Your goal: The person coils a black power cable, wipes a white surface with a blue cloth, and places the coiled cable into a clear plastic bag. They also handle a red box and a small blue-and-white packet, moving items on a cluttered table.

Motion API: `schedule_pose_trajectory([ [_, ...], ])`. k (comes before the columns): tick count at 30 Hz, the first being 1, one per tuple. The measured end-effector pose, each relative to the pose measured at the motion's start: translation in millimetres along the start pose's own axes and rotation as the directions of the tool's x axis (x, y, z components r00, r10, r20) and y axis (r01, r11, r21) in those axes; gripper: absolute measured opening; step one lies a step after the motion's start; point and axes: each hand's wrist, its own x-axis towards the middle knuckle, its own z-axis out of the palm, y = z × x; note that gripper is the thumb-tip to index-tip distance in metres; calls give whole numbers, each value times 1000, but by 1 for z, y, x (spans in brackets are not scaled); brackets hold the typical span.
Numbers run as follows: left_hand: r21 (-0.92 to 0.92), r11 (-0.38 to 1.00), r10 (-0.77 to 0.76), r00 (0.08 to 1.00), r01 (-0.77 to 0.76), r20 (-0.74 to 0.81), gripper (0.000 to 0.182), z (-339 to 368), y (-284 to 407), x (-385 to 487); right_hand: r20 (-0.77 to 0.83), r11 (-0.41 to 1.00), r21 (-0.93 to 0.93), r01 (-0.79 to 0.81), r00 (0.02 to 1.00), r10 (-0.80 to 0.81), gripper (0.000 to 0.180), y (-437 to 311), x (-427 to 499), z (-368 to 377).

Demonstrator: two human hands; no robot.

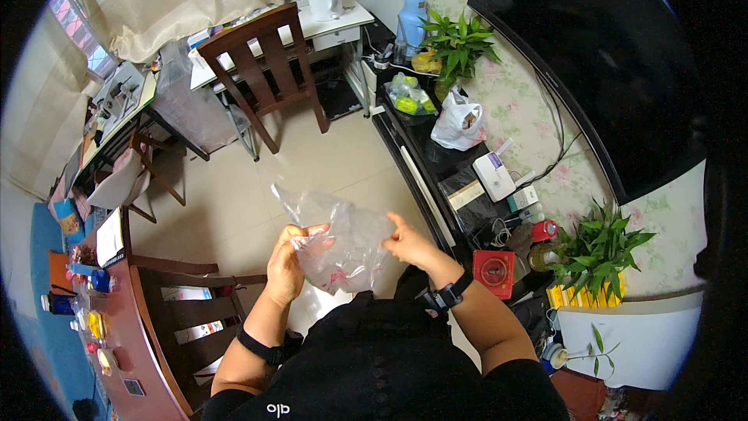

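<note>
A clear plastic bag (350, 240) with a few red marks near its lower end spreads between my two hands in front of my body. My left hand (290, 260) grips the bag's left side, with plastic bunched between thumb and fingers. At the bag's right edge is my right hand (412, 241), its index finger and thumb close to the film; whether they pinch it cannot be made out. Both wrists wear black straps. Nothing is visible inside the bag.
A dark wooden chair (263, 64) stands ahead. Along the right runs a black cabinet (418, 123) with a white plastic bag (460, 120), a router (494, 176) and a red box (494, 273). At left, a wooden chair (193, 304) adjoins a reddish-brown table (125, 327).
</note>
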Motion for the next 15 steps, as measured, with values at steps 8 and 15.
schedule_pose_trajectory([
  [8, 99, 990, 97, 995, -98, 16, 14, -10, 7, 3, 264, 969, -42, -244, 933, 246, 38, 49, 8, 12],
  [15, 887, 439, 139, 986, -146, 94, 10, -24, 42, 10, -218, 989, -74, -127, 970, 108, 15, 79, 10, -57],
])
